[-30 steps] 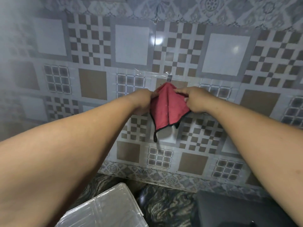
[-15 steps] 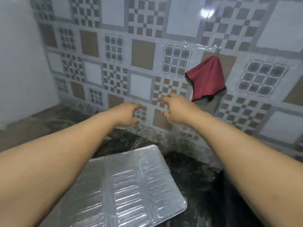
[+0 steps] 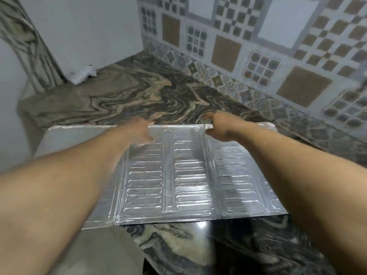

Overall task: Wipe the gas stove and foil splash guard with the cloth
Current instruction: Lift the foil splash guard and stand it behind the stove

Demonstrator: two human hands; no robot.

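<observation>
Marble-patterned countertop (image 3: pixel 139 96) bears a flat foil splash guard (image 3: pixel 178 175); left hand (image 3: pixel 140 132) and right hand (image 3: pixel 220 128), fingers loose and empty, reach its far edge, best gripped evenly to avoid creasing.

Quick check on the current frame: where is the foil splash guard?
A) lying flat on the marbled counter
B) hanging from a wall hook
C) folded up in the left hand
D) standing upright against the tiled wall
A: the foil splash guard lies flat on the counter, with the left hand and right hand at its far edge.

Dim, motion-blurred, wide-angle edge distortion
</observation>
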